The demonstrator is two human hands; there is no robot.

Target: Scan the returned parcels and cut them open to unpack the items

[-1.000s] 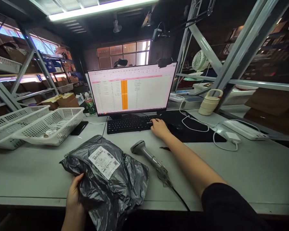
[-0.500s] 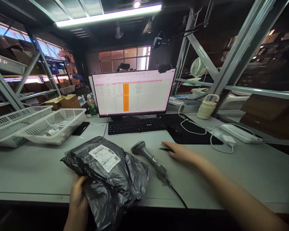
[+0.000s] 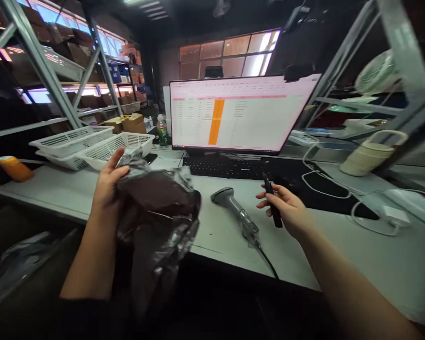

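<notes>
My left hand [image 3: 108,182] grips a dark grey plastic mailer bag [image 3: 159,208] and holds it lifted above the near edge of the grey table [image 3: 357,255]. The bag hangs down, blurred by motion, and its label is out of sight. My right hand [image 3: 285,210] is closed around a slim black pen-like tool [image 3: 272,200], held above the table to the right of a grey handheld barcode scanner [image 3: 233,210]. The scanner lies on the table between my two hands.
A monitor [image 3: 239,113] showing a spreadsheet stands behind a black keyboard [image 3: 223,167] and a black mat. White mesh baskets [image 3: 102,148] sit at the left, with an orange object [image 3: 14,168] further left. A cream container [image 3: 370,153], white cables and metal shelving lie to the right.
My left hand lifted the bag off the table and turned it over. My right hand left the keyboard, reached the black tool on the table and picked it up. The camera swung left.
</notes>
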